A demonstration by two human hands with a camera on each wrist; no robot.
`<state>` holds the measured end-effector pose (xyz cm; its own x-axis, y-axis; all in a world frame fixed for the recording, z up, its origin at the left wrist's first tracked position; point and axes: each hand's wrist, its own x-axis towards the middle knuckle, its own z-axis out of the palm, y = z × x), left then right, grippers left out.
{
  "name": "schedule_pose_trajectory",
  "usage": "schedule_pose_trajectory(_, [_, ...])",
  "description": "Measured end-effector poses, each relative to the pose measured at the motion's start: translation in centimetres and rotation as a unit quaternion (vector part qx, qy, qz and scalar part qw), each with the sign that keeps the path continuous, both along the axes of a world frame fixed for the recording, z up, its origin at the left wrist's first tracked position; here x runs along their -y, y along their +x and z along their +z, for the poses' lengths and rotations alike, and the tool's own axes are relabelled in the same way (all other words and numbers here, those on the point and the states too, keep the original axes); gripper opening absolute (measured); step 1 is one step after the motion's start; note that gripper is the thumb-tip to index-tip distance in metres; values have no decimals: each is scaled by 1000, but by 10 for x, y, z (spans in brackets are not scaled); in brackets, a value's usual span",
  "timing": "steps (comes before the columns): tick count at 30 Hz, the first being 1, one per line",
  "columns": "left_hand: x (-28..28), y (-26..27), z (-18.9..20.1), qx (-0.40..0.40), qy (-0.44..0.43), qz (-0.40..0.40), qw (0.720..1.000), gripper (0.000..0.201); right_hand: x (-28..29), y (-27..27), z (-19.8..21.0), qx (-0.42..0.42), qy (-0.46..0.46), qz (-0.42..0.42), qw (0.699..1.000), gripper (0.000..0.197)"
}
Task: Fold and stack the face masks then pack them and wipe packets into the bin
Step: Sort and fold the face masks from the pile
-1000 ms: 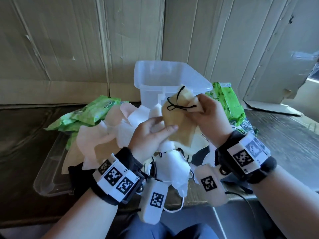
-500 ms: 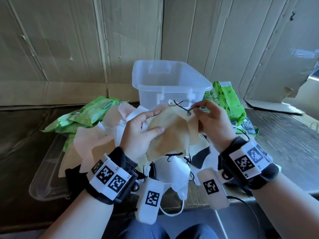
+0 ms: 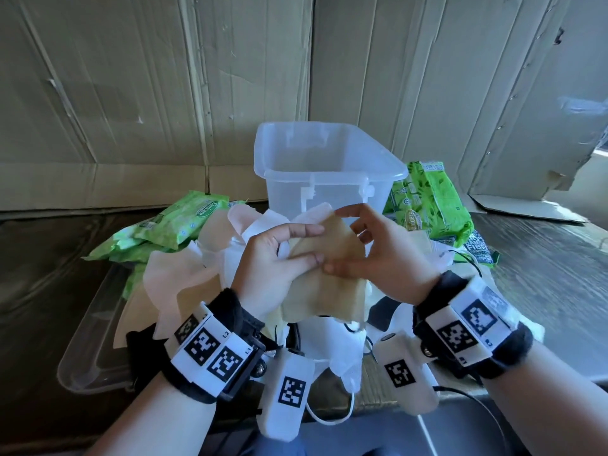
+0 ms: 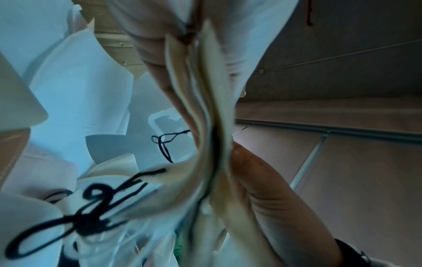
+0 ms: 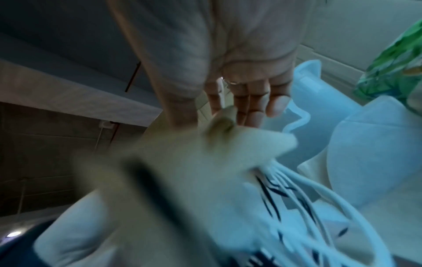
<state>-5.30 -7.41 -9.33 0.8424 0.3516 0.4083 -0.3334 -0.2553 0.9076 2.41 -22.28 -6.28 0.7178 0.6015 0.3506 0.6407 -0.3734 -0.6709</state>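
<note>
I hold a tan face mask (image 3: 332,281) in both hands, in front of the clear plastic bin (image 3: 329,174). My left hand (image 3: 314,243) pinches its left side, thumb on the front. My right hand (image 3: 343,241) pinches its right side, with the thumb on the front and the index finger over the top corner. The left wrist view shows the tan mask (image 4: 212,117) edge-on, folded flat between thumb and fingers. In the blurred right wrist view the mask (image 5: 182,153) lies under the thumb. Green wipe packets lie left (image 3: 184,222) and right (image 3: 431,199) of the bin.
A loose pile of white, pink and beige masks (image 3: 184,278) lies under my hands, partly on a clear lid (image 3: 95,350). A black mask (image 3: 381,315) lies under my right wrist. Cardboard walls (image 3: 164,93) stand close behind the bin. Dark tabletop (image 3: 543,274) shows at the right.
The black ear loop that my right hand held at the mask's top is out of sight. The mask has come down and flattened, and my hands have closed in on it.
</note>
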Motion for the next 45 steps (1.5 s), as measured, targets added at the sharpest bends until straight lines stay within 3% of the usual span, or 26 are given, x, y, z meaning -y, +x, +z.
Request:
schedule_pose_trajectory(3, [1, -3, 4, -5, -19, -8, 1000, 24, 0, 1, -1, -5, 66, -11, 998, 45])
schedule_pose_trajectory(6, [-2, -5, 6, -13, -74, 0, 997, 34, 2, 0, 1, 10, 98, -5, 995, 37])
schedule_pose_trajectory(10, [-3, -5, 5, -13, -88, 14, 996, 37, 4, 2, 0, -18, 114, 5, 993, 33])
schedule_pose_trajectory(13, [-7, -6, 7, 4, -75, 42, 996, 39, 8, 11, 4, -44, 169, -34, 984, 30])
schedule_pose_trajectory(16, [-12, -9, 8, 4, -84, 42, 996, 44, 15, 11, 17, 22, 303, -97, 948, 19])
schedule_pose_trajectory(18, [-10, -11, 11, -7, -96, 29, 995, 40, 19, 4, 26, 100, 350, -71, 928, 16])
schedule_pose_trajectory(19, [-9, -12, 12, -12, -112, 21, 993, 34, 19, -1, 28, 131, 331, -27, 934, 16])
schedule_pose_trajectory(21, [-7, -13, 16, -36, -147, 3, 989, 14, 14, -11, 26, 140, 207, 83, 965, 21])
schedule_pose_trajectory(23, [-8, -15, 15, -73, -187, -23, 979, 48, 8, -14, 15, 138, 52, 146, 978, 23])
schedule_pose_trajectory(24, [-10, -14, 13, -73, -198, -31, 977, 57, 8, -13, 10, 135, 7, 155, 979, 23])
schedule_pose_trajectory(25, [-10, -14, 11, -66, -187, -33, 980, 53, 10, -13, 7, 125, -15, 159, 979, 24])
schedule_pose_trajectory(28, [-8, -14, 5, -61, -115, 3, 992, 16, 16, -13, 10, 62, 4, 150, 987, 30])
schedule_pose_trajectory(30, [-7, -15, 3, -59, -91, -1, 994, 27, 14, -11, 10, 51, 29, 74, 996, 34])
schedule_pose_trajectory(33, [-5, -17, 4, -54, -47, -5, 997, 30, 6, -8, 8, 112, -49, -58, 991, 45])
schedule_pose_trajectory(34, [-4, -17, 4, -52, -34, 0, 998, 28, 3, -8, 7, 98, -52, -53, 992, 46])
schedule_pose_trajectory(37, [-3, -15, 4, -58, -4, 23, 998, 23, 0, -6, 6, 38, 47, -24, 998, 20])
schedule_pose_trajectory(41, [-8, -14, 4, -69, 47, 27, 996, 20, 5, 1, 5, -57, 113, 4, 992, 31])
schedule_pose_trajectory(43, [-10, -12, 4, -74, 57, 35, 995, 21, 8, 2, 7, -120, 108, 11, 987, 27])
schedule_pose_trajectory(45, [-9, -9, 4, -75, 60, 42, 994, 21, 12, 5, 9, -116, 80, -15, 990, 26])
